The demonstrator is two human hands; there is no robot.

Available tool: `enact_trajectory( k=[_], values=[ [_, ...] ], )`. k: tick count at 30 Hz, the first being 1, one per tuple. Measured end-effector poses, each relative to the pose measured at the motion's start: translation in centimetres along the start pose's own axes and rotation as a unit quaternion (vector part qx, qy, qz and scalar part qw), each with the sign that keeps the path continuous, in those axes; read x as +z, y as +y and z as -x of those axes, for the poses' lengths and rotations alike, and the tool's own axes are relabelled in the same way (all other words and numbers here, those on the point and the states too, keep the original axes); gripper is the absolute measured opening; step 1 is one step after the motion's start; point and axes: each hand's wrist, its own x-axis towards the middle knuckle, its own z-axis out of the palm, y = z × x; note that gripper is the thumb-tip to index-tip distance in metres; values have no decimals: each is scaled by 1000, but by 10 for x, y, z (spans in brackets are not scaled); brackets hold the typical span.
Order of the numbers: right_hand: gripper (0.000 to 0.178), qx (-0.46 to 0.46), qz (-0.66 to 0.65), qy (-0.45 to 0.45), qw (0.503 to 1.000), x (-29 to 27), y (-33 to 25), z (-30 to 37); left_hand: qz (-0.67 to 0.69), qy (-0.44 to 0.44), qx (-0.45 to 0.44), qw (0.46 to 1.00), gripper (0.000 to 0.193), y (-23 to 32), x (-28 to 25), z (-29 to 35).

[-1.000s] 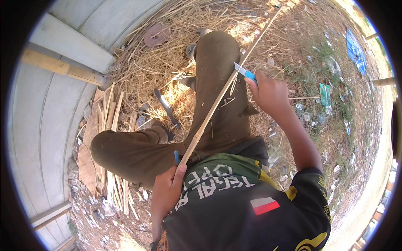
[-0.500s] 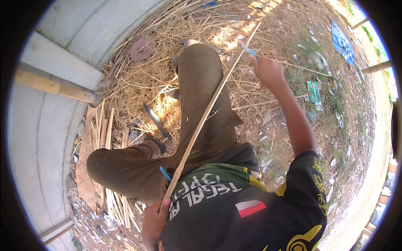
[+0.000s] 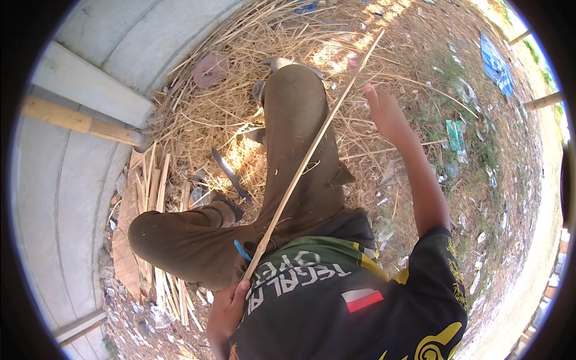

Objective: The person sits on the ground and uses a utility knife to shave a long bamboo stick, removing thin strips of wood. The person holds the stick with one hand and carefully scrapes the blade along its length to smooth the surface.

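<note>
A long, thin bamboo strip [image 3: 312,147] slants across my lap, from my belly up past my right knee to the far side. Its near end is pinched between the thumb and fingers of my left hand [image 3: 229,309], low against my shirt. Out to the right of the strip's far part, my right hand [image 3: 387,114] is curled with its thumb pointing away from me. It is apart from the strip, and whatever its fingers may hold is hidden. A bit of blue material [image 3: 242,249] shows beside the strip at my waist.
A curved dark blade [image 3: 231,174] lies on straw and shavings between my legs. Split bamboo pieces [image 3: 171,294] are piled at left, near a pale panel wall [image 3: 78,156] with a bamboo pole [image 3: 84,125]. Litter and a blue sheet [image 3: 496,65] lie at right.
My right hand has come slightly nearer and away from the strip. The blue-and-pale object that showed at its fingers is out of sight. My left hand keeps its grip.
</note>
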Motion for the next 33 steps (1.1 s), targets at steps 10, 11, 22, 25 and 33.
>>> enact_trajectory(
  k=[10,11,22,25,33],
  values=[
    [50,-143,136,48,979,18,-43,51,51,-28,-23,998,62,-7,0,-6],
    [49,-153,152,56,975,17,-41,51,53,-29,-21,998,61,-7,0,-6],
    [50,-126,254,108,953,-2,-15,2,52,-26,-44,997,60,-10,4,-4],
    [51,-81,264,99,956,-15,-5,-13,55,-27,-46,997,60,-5,5,-2],
    [58,-65,101,68,990,3,-14,8,57,-6,-42,997,55,2,6,0]
  ],
)
